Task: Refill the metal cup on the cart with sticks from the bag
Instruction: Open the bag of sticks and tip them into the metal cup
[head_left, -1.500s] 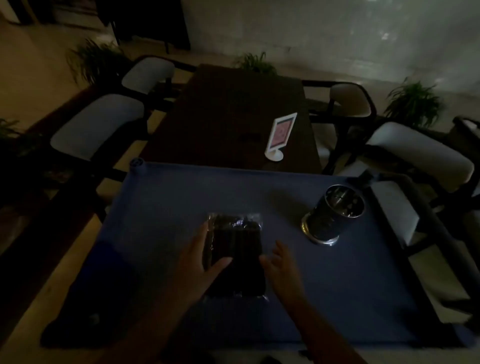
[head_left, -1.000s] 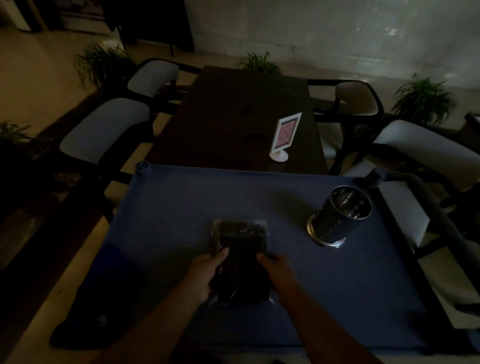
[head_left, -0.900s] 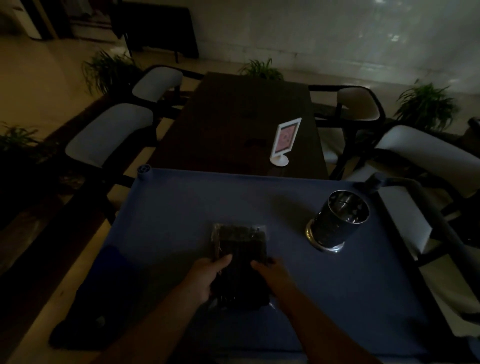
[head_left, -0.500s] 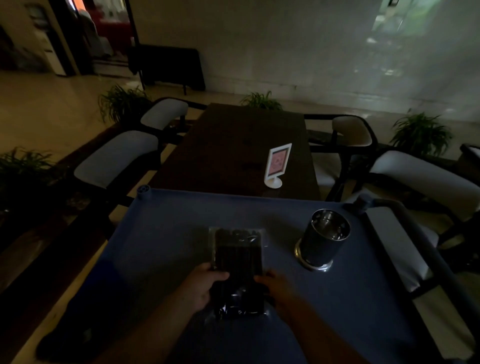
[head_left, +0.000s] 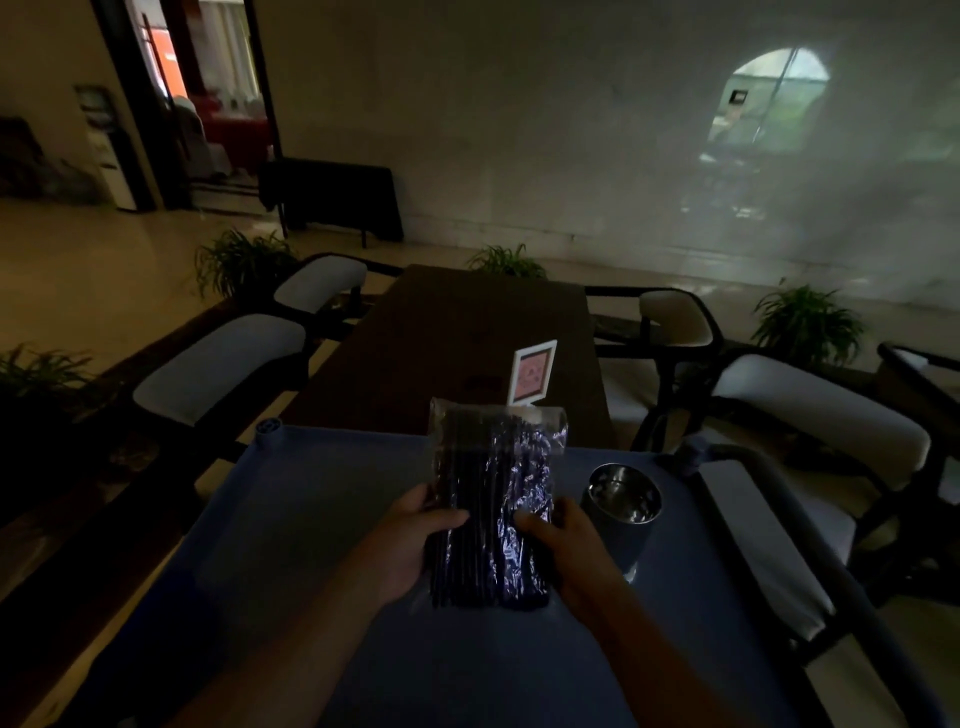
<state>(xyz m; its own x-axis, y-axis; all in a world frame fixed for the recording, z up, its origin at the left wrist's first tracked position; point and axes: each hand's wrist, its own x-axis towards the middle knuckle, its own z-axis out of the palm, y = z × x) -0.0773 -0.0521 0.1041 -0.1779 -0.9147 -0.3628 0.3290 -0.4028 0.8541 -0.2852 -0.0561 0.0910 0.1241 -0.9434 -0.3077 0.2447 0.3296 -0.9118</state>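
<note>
Above the blue cart (head_left: 322, 519), the bag of sticks (head_left: 493, 509) is gripped by left hand (head_left: 410, 545) and right hand (head_left: 576, 545); its top should be opened near the metal cup (head_left: 621, 506) just right.

Looks like a dim restaurant dining room: long dark table (head_left: 457, 332) with a little menu sign (head_left: 532, 375), cushioned chairs (head_left: 218, 364) both sides, potted plants (head_left: 808, 322) around (lights mostly off).

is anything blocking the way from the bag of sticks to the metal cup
Nothing visible: the clear plastic bag of dark sticks is held in both hands just left of the round metal cup; the bag looks unopened.
</note>
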